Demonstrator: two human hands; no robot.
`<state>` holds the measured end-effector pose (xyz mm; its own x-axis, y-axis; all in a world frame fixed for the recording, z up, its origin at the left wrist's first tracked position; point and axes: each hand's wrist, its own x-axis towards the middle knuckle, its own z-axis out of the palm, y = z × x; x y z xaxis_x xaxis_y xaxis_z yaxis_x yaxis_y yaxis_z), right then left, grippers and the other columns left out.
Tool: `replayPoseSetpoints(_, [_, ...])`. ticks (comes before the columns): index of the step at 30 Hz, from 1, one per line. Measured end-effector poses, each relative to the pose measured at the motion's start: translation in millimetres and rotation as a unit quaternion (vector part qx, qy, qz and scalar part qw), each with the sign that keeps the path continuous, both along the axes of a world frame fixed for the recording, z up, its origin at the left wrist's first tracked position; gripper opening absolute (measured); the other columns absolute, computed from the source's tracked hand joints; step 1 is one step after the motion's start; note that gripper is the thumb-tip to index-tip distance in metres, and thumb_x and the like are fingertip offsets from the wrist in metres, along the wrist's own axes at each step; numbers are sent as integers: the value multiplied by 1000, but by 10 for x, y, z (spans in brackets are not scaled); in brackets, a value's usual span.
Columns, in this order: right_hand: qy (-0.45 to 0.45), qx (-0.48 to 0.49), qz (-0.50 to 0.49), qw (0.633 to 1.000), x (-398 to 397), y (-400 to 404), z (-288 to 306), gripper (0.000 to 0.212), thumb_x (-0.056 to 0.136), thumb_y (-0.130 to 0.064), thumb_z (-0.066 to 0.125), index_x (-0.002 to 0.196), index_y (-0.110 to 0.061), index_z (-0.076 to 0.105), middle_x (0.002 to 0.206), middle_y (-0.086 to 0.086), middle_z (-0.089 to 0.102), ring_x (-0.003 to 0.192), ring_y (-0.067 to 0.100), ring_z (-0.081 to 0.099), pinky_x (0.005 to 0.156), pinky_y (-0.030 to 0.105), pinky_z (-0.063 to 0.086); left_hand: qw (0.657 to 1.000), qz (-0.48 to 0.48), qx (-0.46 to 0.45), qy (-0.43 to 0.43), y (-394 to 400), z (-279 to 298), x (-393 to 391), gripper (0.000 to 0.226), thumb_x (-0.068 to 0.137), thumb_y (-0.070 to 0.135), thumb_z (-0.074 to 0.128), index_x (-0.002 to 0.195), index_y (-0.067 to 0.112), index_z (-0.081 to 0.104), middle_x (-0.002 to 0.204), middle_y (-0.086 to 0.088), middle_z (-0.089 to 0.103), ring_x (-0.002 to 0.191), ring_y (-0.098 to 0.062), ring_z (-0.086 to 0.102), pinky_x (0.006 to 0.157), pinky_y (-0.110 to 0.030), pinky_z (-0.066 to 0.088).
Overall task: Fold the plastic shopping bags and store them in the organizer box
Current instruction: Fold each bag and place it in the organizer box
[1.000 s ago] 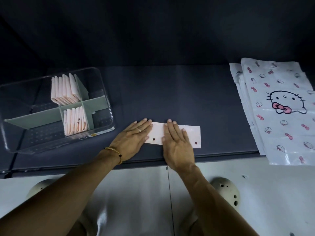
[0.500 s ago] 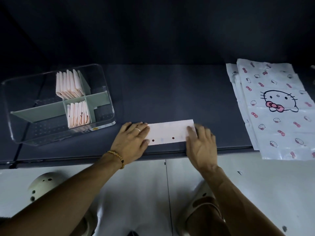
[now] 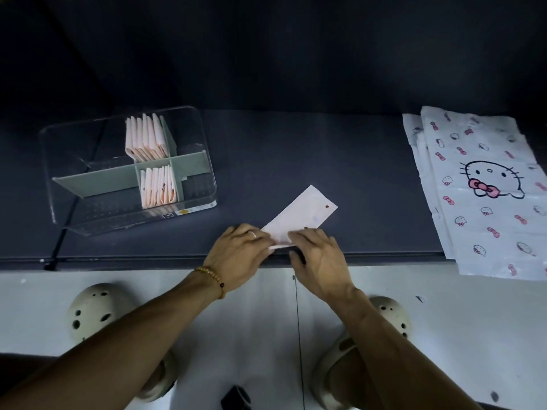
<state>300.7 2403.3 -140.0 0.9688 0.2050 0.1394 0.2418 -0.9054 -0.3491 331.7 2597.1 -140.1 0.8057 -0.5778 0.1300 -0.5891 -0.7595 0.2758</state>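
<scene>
A white plastic bag folded into a narrow strip lies slanted on the dark table, its far end pointing up and right. My left hand and my right hand both pinch its near end at the table's front edge. A clear organizer box with grey dividers stands at the left; folded pink-white bags fill its rear middle compartment and more folded bags stand in the front middle one. A pile of flat printed bags lies at the right.
The dark table ends in a front edge just under my hands. Below it are a white tiled floor and my cream clogs. A small dark object lies on the floor.
The strip lay flat and level under both palms; now it is turned slantwise, and my right hand has come from its right end to its near end beside my left.
</scene>
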Motion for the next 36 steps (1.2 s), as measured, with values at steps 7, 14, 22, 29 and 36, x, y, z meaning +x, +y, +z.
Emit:
replayPoseSetpoints(7, [134, 251, -213, 935, 188, 67, -22, 13, 95, -16, 57, 89, -11, 66, 78, 2, 68, 71, 25, 62, 69, 40, 54, 911, 161, -232, 300, -200, 135, 178, 27, 83, 44, 67, 91, 19, 70, 85, 5, 71, 78, -12, 65, 69, -30, 53])
replayPoseSetpoints(14, [186, 293, -303, 887, 390, -5, -14, 13, 91, -25, 64, 80, -20, 65, 72, -7, 67, 68, 15, 66, 76, 37, 58, 907, 248, -192, 280, -328, 30, 313, 40, 92, 26, 58, 55, 16, 48, 54, 2, 51, 56, -18, 48, 59, -31, 45])
replayPoseSetpoints(22, [212, 219, -336, 891, 569, 8, -26, 15, 89, -28, 67, 87, -16, 75, 81, 2, 73, 73, 17, 63, 74, 21, 49, 907, 298, -129, 270, -400, -27, 412, 21, 84, 35, 65, 66, 26, 59, 79, 2, 70, 78, -22, 65, 73, -34, 55])
replayPoseSetpoints(29, [227, 142, -323, 908, 701, 48, -74, 14, 92, -32, 62, 90, -19, 67, 88, 5, 70, 87, 24, 65, 70, 23, 47, 949, 286, -57, 122, -372, -73, 413, 27, 75, 39, 71, 91, 25, 55, 99, 2, 58, 92, -21, 56, 71, -34, 48])
replayPoseSetpoints(36, [188, 76, -304, 931, 722, 61, 33, 20, 91, -29, 62, 104, -15, 60, 104, 8, 64, 97, 30, 61, 80, 37, 52, 993, 39, 80, 71, -364, -115, 544, 41, 96, 32, 44, 136, 25, 47, 148, 4, 38, 134, -20, 32, 103, -34, 28])
